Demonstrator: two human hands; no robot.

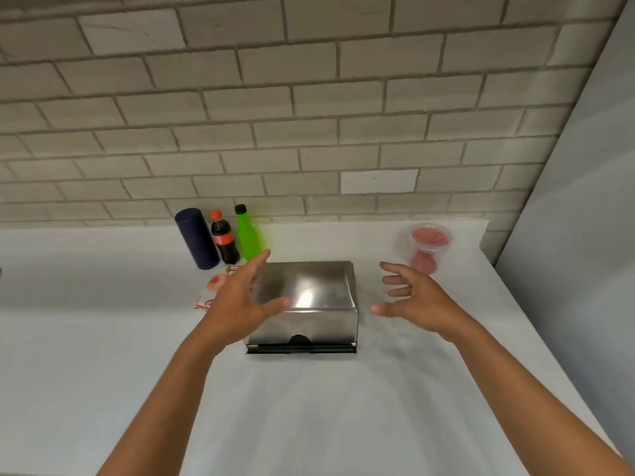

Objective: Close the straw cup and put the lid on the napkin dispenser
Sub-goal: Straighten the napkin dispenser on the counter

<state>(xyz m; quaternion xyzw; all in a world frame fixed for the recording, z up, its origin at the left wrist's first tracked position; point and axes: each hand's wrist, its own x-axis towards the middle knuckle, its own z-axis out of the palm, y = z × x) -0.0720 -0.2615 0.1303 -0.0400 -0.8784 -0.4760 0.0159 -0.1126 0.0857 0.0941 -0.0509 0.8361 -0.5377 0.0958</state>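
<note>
No writing can be read anywhere; the small cola bottle (225, 239) has a red label and red cap, but its lettering is too blurred to make out. Beside it stand a dark blue cylinder (196, 238) and a green bottle (248, 236) with a black cap, all three near the back edge of the white counter (309, 407), left of centre.

The napkin dispenser (305, 304) is a shiny steel box in the middle of the counter, its metal lid seated on top and a dark slot along its front base. The straw cup (427, 247) is clear plastic filled with red straws, standing toward the back right corner; whether it is capped is hard to tell.

The left hand (237, 300) is spread and holds nothing, its thumb over the dispenser's left top edge. The right hand (415, 300) is also splayed and empty, apart from the dispenser on its right side. Blurred red-and-white wrappers (214, 290) lie behind the left hand.

A grey brick wall (309, 115) rises behind the counter, with a plain grey panel (591, 201) at right.
</note>
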